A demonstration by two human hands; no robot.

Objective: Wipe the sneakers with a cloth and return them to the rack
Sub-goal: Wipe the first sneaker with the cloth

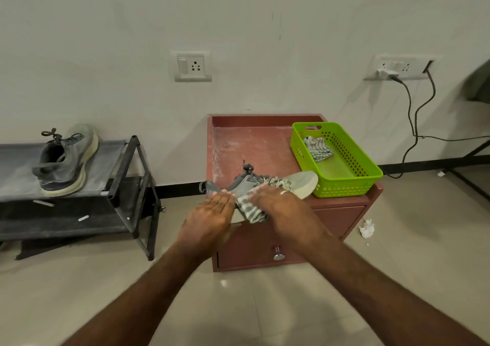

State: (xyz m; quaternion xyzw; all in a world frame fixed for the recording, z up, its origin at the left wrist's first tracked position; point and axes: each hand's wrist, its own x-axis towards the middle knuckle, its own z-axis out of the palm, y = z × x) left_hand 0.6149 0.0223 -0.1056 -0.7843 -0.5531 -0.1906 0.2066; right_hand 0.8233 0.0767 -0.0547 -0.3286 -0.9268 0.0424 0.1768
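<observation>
- Two sneakers in play: one sneaker point(265, 184) lies on its side at the front edge of the red cabinet's tabletop point(252, 144), sole turned toward the right front corner; the second sneaker point(66, 160) sits on the top shelf of the rack point(127, 176), well apart to the left.
- Left hand point(209, 213) rests flat on the heel end, fingers extended, pinning rather than gripping.
- Right hand point(281, 207) presses the striped cloth point(250, 209) onto the upper, fingers spread over it; cloth hangs past the front edge.
- Step in hand, as judged: wiping the upper. To do it well, keep the heel pinned so the shoe does not slide off the front edge, stroke heel to toe, refold to a clean face, then turn the shoe for the sole rim.
- Green basket point(336, 160) at the right edge holds another cloth point(316, 146), just beside the toe.
- Hidden: far side of the shoe, fingertips under the cloth, dirt remaining. Rack cut off at left.
</observation>
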